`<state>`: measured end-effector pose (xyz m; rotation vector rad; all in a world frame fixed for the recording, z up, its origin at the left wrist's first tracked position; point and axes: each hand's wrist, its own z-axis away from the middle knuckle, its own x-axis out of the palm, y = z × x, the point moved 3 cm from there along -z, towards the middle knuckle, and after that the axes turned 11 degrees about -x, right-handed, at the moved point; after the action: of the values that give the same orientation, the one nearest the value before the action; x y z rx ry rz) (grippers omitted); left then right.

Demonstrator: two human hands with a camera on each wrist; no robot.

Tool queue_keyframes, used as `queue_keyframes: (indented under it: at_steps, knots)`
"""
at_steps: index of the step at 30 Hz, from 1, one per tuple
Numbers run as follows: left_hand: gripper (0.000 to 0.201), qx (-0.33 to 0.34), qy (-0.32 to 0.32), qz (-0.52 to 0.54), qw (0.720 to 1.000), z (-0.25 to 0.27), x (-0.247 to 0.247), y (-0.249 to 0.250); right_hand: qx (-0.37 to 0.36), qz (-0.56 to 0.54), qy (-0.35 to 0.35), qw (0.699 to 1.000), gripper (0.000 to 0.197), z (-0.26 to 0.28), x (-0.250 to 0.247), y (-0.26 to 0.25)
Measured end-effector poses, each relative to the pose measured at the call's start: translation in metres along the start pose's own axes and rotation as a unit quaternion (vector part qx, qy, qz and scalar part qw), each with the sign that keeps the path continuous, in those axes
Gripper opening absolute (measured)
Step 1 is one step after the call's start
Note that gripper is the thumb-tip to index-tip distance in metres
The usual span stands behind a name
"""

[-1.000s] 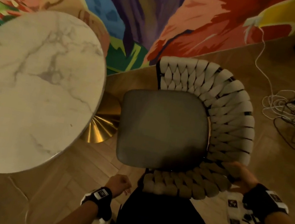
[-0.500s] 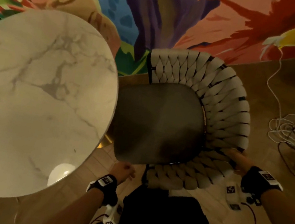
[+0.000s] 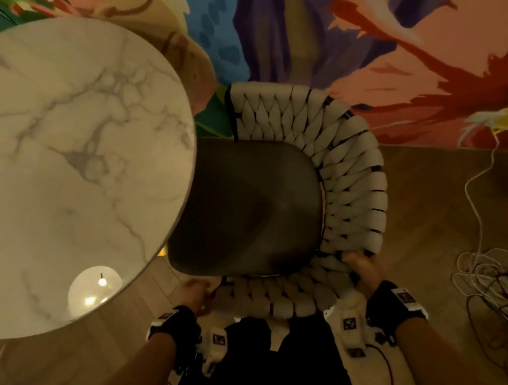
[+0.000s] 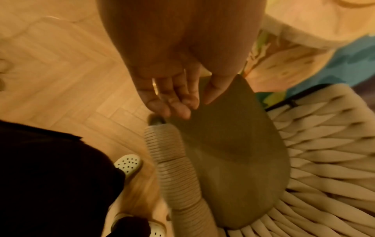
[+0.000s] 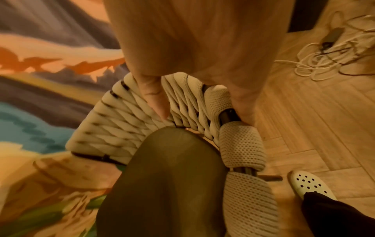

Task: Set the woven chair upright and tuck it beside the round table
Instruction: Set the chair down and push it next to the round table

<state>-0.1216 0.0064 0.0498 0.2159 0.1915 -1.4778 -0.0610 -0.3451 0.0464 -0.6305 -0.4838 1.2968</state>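
Moved leftward since the earlier frames: woven chair point(image 3: 341, 187), once set apart from the round table point(image 3: 56, 171) with a brass base showing in the gap, now with the front edge of its dark seat cushion point(image 3: 251, 219) tucked under the marble rim. Upright on the floor, curved back of pale braided straps wrapping the cushion on the far, right and near sides. Front of the cushion hidden beneath the tabletop in the head view; brass base no longer visible.

Right hand point(image 3: 364, 269) clamped on the woven back at its near right curve, thumb point(image 5: 156, 99) pressed down on the inner straps, the other fingers wrapped over the outer edge beside a dark frame tube point(image 5: 227, 115). Left hand point(image 3: 194, 293) low at the near left corner of the chair, fingers point(image 4: 172, 102) loosely curled and relaxed, tips just at the cushion's edge above the ribbed end of the wrapped armrest point(image 4: 174, 168); nothing plainly gripped, contact with the cushion hard to tell through the blur.

Black wrist straps with white marker tags on both forearms. Dark trousers point(image 3: 273, 382) directly behind the chair, white perforated clogs point(image 5: 310, 184) on herringbone wood floor point(image 3: 427, 223). Bright painted mural point(image 3: 341, 38) along the wall behind table and chair. Tangle of white and dark cables point(image 3: 495, 279) on the floor well to the right. Lamp reflection point(image 3: 94, 290) on the near part of the marble top.
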Motion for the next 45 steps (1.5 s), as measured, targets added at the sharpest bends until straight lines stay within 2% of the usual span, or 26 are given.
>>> queue_keyframes:
  at_steps: [2,5,7,10,12,14,17,19,21,22,26,28,30,33,35,38,41,43,45]
  knots:
    - [0.030,-0.036,0.033,0.031,0.998,-0.002,0.010,-0.014,0.005,0.003,-0.003,1.000,0.025,-0.016,-0.010,-0.015]
    - [0.041,-0.095,-0.042,0.113,0.988,0.001,0.020,-0.045,0.003,0.020,-0.019,1.000,0.038,-0.013,0.002,-0.010]
    - [0.041,-0.058,-0.083,0.170,0.980,0.003,0.024,-0.045,-0.005,0.016,-0.035,0.999,0.041,-0.013,0.007,0.001]
    - [0.044,0.001,-0.066,0.179,0.982,-0.003,0.020,-0.032,-0.013,0.065,-0.029,0.997,0.036,-0.032,0.007,0.028]
    - [0.052,0.005,-0.071,0.175,0.982,-0.006,0.014,-0.030,0.010,0.074,-0.026,0.997,0.047,-0.037,0.009,0.031]
    - [0.056,0.019,-0.074,0.148,0.986,-0.005,0.004,-0.020,0.021,0.078,-0.028,0.996,0.049,-0.033,0.015,0.020]
    - [0.047,0.006,-0.053,0.020,0.998,-0.006,-0.015,-0.008,0.043,0.074,-0.032,0.996,0.054,-0.037,0.016,0.018]
    - [0.050,0.004,-0.040,-0.054,0.998,-0.014,-0.022,-0.007,0.055,0.071,-0.020,0.996,0.061,-0.044,0.011,0.026]
    - [0.053,0.017,-0.027,-0.107,0.994,-0.023,-0.024,-0.007,0.030,0.087,-0.016,0.996,0.045,-0.047,0.009,0.031]
    - [0.053,0.025,-0.018,-0.120,0.992,-0.025,-0.024,-0.007,0.012,0.101,-0.012,0.995,0.044,-0.040,0.011,0.027]
    - [0.058,0.060,0.015,-0.160,0.985,-0.023,-0.025,-0.007,-0.030,0.174,0.006,0.984,0.065,-0.016,0.012,0.036]
    - [0.053,0.080,0.024,-0.195,0.977,-0.021,-0.028,-0.008,-0.003,0.174,0.010,0.985,0.066,-0.011,0.009,0.050]
    - [0.051,0.087,0.021,-0.217,0.972,-0.022,-0.031,-0.010,0.046,0.150,0.003,0.988,0.046,-0.005,0.010,0.063]
    - [0.054,0.097,0.004,-0.251,0.963,-0.025,-0.038,-0.010,0.107,0.142,-0.038,0.983,0.046,0.012,0.021,0.080]
    - [0.055,0.103,-0.023,-0.266,0.958,-0.021,-0.041,-0.009,0.119,0.181,-0.058,0.975,0.037,0.030,0.028,0.091]
    - [0.056,0.112,-0.063,-0.247,0.960,-0.010,-0.044,-0.014,0.158,0.246,-0.115,0.949,0.033,0.062,0.044,0.110]
    - [0.062,0.119,-0.067,-0.241,0.961,-0.013,-0.044,-0.015,0.198,0.270,-0.156,0.929,0.035,0.081,0.056,0.122]
    - [0.058,0.128,-0.054,-0.241,0.961,-0.019,-0.048,-0.013,0.194,0.286,-0.159,0.925,0.037,0.083,0.061,0.117]
    - [0.055,0.122,-0.047,-0.223,0.966,-0.023,-0.054,-0.013,0.159,0.289,-0.132,0.935,0.036,0.078,0.065,0.109]
